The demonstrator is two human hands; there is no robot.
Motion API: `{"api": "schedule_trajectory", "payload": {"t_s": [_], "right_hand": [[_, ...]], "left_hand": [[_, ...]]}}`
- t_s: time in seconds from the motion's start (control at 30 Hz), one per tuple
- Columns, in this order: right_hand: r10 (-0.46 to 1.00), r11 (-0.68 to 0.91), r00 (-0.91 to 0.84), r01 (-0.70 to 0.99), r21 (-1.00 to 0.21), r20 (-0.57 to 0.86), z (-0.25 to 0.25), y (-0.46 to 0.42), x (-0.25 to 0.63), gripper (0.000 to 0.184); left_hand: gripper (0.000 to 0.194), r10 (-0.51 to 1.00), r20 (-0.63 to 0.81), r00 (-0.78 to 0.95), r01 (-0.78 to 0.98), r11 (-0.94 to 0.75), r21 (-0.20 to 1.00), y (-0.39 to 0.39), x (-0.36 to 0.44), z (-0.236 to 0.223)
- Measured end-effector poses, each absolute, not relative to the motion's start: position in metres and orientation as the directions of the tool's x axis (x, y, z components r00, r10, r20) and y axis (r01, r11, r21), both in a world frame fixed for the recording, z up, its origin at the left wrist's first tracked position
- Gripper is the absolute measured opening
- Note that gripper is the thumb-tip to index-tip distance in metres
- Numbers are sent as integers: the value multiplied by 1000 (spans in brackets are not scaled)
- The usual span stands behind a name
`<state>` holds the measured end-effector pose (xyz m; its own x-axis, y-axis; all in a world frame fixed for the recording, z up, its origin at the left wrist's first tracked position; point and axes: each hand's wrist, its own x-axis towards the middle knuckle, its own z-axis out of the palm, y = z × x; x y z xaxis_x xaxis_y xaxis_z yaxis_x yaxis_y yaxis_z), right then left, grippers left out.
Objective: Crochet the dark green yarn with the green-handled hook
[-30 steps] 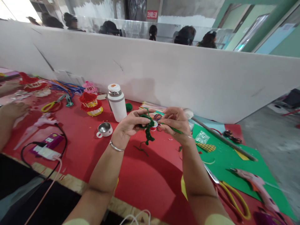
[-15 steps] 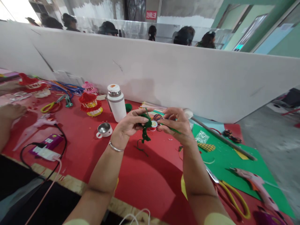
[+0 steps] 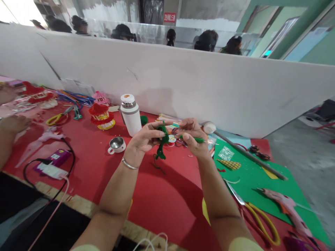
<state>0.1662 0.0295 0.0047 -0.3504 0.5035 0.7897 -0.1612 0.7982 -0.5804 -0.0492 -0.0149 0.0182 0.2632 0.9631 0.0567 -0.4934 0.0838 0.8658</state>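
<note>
My left hand (image 3: 144, 137) pinches a small dark green crochet piece (image 3: 162, 144), which hangs down from the fingers with a loose yarn tail trailing below it. Just to the right, my right hand (image 3: 195, 137) is closed around a crochet hook with a green handle (image 3: 197, 139); its thin metal end sticks out to the right over the wrist. The hook's other tip, toward the crochet piece, is too fine to make out. Behind and between the hands stands a small thread spool (image 3: 171, 140). A ball of green yarn (image 3: 143, 120) lies beyond my left hand.
A white thermos (image 3: 132, 120) and steel cup (image 3: 117, 144) stand left of my hands. Yellow-handled scissors (image 3: 261, 219), a pink glue gun (image 3: 288, 205) and a grey rod (image 3: 251, 155) lie at right. Another person's hand (image 3: 15, 123) rests far left, near red craft pagodas (image 3: 101, 116).
My right hand has turned, so the hook now lies more level with its metal end pointing right. My left hand holds the crochet piece in nearly the same spot.
</note>
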Motion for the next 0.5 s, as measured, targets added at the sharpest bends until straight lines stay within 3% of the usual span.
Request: {"api": "schedule_trajectory", "payload": {"t_s": [0.13, 0.5], "right_hand": [[584, 748, -329, -136, -649, 742, 2, 30, 163, 31], [618, 728, -302, -129, -673, 726, 5, 32, 166, 34]], "left_hand": [[57, 956, 79, 284, -508, 80, 858, -15, -47, 19], [54, 963, 83, 255, -514, 62, 856, -15, -46, 18]]}}
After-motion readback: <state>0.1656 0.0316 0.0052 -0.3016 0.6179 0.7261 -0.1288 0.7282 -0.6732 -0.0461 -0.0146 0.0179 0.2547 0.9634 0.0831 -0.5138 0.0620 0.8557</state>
